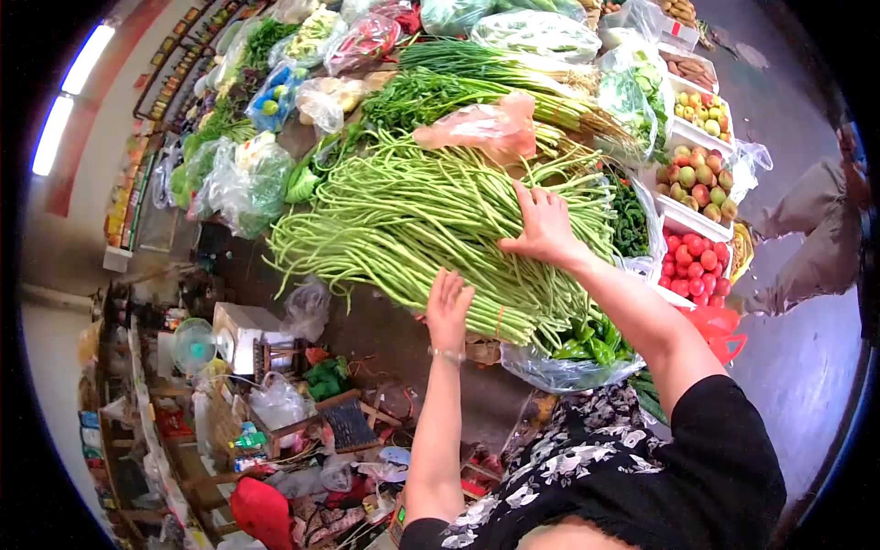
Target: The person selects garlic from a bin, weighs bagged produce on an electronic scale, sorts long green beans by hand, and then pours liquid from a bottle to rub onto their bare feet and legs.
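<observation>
A large heap of long green beans (412, 215) lies across the stall, with a rubber-banded bundle at its near edge. My right hand (543, 227) rests on top of the heap, fingers spread and thumb apart. At the heap's near side, my left hand (447, 307) touches the beans with its fingers stretched upward; part of it is hidden against them. A crumpled pink plastic bag (486, 128) lies on the far side of the beans. Green peppers (591, 344) in a clear bag sit to the right of the bundle.
Spring onions (495, 69) and bagged greens (632, 92) lie beyond the beans. Boxes of tomatoes (694, 269) and fruit (698, 179) line the right side. Below left are a fan (194, 346), a stool (348, 422) and clutter. Another person's legs (811, 238) show at right.
</observation>
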Demonstrator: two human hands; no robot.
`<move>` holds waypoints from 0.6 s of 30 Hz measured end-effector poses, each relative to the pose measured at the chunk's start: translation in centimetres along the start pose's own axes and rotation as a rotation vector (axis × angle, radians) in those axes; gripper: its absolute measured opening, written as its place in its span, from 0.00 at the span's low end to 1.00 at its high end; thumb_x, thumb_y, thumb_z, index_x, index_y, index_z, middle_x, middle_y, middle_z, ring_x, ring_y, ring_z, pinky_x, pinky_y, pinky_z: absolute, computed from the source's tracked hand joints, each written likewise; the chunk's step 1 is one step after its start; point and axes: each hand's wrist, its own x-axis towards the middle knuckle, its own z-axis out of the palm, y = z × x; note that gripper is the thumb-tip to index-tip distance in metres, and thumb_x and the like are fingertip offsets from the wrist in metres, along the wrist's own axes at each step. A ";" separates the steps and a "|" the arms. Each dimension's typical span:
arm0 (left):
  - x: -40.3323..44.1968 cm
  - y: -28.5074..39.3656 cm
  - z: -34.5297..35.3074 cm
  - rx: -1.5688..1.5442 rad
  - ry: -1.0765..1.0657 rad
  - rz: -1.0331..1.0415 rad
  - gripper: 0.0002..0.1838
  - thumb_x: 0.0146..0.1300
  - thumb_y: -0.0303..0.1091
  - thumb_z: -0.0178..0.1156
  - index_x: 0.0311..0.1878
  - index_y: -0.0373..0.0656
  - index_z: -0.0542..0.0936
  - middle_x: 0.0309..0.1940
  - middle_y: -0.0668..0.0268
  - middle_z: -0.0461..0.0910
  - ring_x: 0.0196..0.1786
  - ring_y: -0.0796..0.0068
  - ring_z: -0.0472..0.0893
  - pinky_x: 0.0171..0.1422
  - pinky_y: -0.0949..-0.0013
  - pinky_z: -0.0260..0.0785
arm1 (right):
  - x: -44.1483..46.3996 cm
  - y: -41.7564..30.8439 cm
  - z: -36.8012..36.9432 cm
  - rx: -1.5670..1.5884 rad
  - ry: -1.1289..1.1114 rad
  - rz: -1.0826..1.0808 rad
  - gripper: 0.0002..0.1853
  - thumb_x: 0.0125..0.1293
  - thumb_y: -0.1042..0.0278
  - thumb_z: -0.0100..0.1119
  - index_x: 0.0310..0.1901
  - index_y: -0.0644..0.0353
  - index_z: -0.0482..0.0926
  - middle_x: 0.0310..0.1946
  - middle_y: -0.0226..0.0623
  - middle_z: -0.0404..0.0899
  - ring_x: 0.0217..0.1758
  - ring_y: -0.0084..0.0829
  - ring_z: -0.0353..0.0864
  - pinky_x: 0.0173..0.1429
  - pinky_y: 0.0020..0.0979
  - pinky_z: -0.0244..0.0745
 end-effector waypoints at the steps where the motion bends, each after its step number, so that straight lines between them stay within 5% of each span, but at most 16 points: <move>1: 1.6 -0.6 0.5 -0.024 -0.006 -0.021 0.38 0.59 0.23 0.63 0.71 0.32 0.55 0.66 0.47 0.64 0.67 0.59 0.67 0.69 0.64 0.62 | 0.7 0.5 0.0 0.051 -0.066 0.038 0.59 0.38 0.41 0.73 0.70 0.60 0.54 0.56 0.55 0.68 0.58 0.53 0.68 0.65 0.48 0.60; 8: 5.5 -2.6 -0.1 -0.046 -0.101 -0.120 0.33 0.58 0.24 0.64 0.66 0.34 0.62 0.56 0.61 0.73 0.55 0.72 0.75 0.59 0.71 0.68 | 3.6 1.4 -1.3 0.085 -0.243 0.095 0.58 0.38 0.42 0.72 0.71 0.57 0.55 0.57 0.54 0.68 0.59 0.52 0.68 0.65 0.45 0.63; 18: 5.8 -2.3 0.1 -0.198 -0.112 -0.160 0.31 0.60 0.25 0.63 0.65 0.41 0.61 0.53 0.64 0.74 0.52 0.75 0.74 0.52 0.74 0.69 | 5.0 1.2 -1.6 0.080 -0.312 0.128 0.57 0.37 0.42 0.73 0.70 0.56 0.56 0.59 0.55 0.67 0.62 0.52 0.68 0.65 0.45 0.65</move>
